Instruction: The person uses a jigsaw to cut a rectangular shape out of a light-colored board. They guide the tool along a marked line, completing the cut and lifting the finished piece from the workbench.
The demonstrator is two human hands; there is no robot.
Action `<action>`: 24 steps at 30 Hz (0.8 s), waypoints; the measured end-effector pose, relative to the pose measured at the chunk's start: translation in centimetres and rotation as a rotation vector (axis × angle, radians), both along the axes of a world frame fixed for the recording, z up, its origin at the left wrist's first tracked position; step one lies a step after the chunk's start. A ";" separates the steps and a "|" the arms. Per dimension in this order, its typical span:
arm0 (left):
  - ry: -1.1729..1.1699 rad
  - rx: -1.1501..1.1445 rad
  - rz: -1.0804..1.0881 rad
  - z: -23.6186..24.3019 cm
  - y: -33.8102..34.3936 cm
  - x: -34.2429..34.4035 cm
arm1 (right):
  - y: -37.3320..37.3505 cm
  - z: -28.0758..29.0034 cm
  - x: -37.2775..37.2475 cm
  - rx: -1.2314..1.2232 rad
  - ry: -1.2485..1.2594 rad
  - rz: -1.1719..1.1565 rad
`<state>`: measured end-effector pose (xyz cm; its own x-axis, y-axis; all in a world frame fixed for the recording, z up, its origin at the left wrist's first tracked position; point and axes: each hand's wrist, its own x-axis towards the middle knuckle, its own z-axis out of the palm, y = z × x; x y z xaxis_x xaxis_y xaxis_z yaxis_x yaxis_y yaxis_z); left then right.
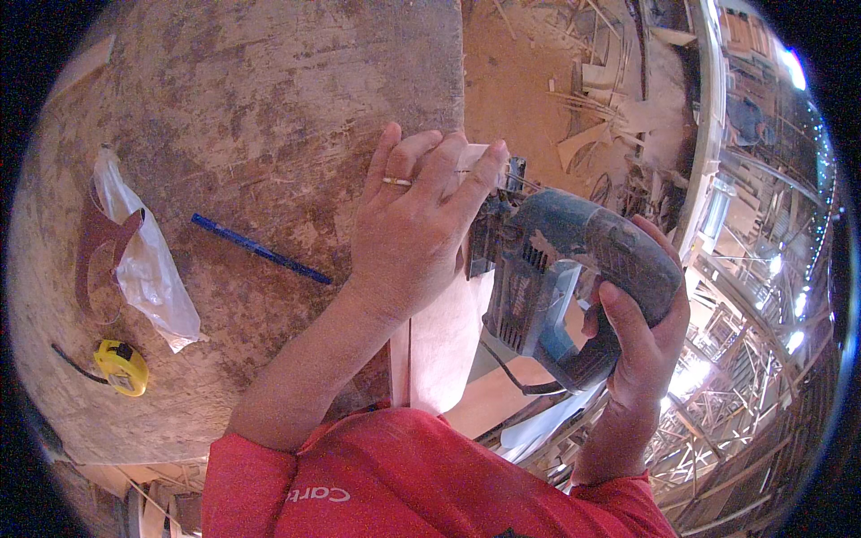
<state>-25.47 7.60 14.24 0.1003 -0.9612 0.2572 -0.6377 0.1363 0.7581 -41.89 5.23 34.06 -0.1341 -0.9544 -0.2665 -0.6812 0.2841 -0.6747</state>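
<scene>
A blue-green and black jigsaw (583, 229) is held in my right hand (650, 327), whose fingers wrap round its handle. Its front end meets a pale wooden board (439, 350) that lies along the table's right edge. My left hand (417, 206), with a ring on one finger, rests on the board's far end with the fingers spread. One fingertip lies close to the jigsaw's front, and the left thumb is hidden. The blade's contact with the wood cannot be made out. A dark cord (520, 386) hangs below the tool.
On the worn wooden table (269, 90) lie a blue pencil or pen (260, 248), a white plastic bag (152, 269), a brown curved piece (94, 255) and a yellow tape measure (122, 368). Wood scraps (583, 117) and sawdust cover the floor beyond the right edge.
</scene>
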 end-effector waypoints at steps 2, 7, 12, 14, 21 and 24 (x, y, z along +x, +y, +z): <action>-0.014 0.003 -0.007 0.1 0.0 0.1 | 0.0 0.0 -0.2 0.000 0.008 0.006; -0.016 -0.001 -0.001 -0.1 -0.1 0.0 | -0.2 0.6 -0.1 0.063 -0.049 -0.027; -0.004 -0.008 0.004 -0.4 -0.1 0.0 | -0.2 0.0 0.2 -0.003 0.007 0.005; -0.028 -0.015 0.016 -0.8 -0.1 0.0 | -0.3 -0.2 0.2 -0.010 0.004 0.014; -0.003 -0.006 0.008 -0.4 0.3 0.0 | 0.0 -0.2 0.2 -0.004 -0.003 0.005; -0.003 0.005 0.004 -0.4 0.4 -0.1 | 0.1 0.2 0.3 0.033 -0.005 -0.013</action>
